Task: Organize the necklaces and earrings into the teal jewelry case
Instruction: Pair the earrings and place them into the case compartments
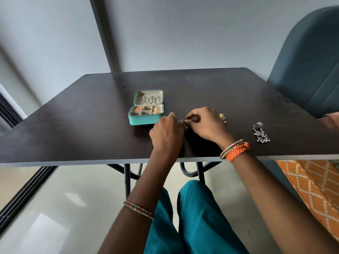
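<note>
Teal jewelry case [146, 120] lies open, lid rearward; both hands' fingers [189, 120] pinch perhaps an earring [186, 127].

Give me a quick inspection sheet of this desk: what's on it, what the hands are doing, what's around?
Surface: dark table, mostly bare.
Job's things: teal jewelry case open, silver pieces in the lid, gold and orange pieces in compartments; small gold earring and silver dangly earring loose on the table.
Clutter: nothing seen.
Hands: left hand and right hand pinch a tiny metal piece between them; too small to identify.
Cables: nothing seen.
Surroundings: teal chair, grey wall, pale floor.
</note>
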The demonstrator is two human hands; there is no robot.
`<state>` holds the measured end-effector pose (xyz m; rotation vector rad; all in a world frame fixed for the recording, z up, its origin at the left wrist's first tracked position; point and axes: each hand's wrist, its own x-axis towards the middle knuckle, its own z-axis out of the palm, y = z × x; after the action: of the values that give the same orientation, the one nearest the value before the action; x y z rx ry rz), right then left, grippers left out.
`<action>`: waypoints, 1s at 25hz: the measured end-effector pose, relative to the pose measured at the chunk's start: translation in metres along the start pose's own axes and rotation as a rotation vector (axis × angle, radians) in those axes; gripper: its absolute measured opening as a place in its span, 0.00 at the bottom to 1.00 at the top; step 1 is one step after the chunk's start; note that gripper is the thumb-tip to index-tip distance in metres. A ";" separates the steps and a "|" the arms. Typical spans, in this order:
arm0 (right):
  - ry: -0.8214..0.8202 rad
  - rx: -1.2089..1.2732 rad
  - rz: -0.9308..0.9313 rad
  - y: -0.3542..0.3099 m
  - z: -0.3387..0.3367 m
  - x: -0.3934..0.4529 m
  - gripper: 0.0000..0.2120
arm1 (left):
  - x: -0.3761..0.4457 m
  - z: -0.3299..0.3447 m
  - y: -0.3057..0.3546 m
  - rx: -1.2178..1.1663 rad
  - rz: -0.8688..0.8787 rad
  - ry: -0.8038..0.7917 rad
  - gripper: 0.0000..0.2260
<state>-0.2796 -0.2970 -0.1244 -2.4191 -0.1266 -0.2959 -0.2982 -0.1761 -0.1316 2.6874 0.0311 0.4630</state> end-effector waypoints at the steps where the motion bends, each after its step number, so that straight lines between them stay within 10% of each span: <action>1: -0.067 -0.030 -0.027 -0.004 -0.003 0.000 0.06 | 0.002 0.001 0.000 0.009 0.007 -0.019 0.13; 15: 0.057 -0.296 -0.196 -0.006 0.011 -0.012 0.04 | 0.001 0.001 -0.012 -0.236 0.063 0.020 0.08; 25: 0.088 0.853 0.020 -0.022 -0.027 -0.049 0.06 | -0.022 -0.043 -0.007 -1.148 0.081 -0.156 0.06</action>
<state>-0.3352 -0.2981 -0.1024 -1.5597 -0.1504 -0.2671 -0.3329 -0.1549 -0.1041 1.5826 -0.2971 0.1829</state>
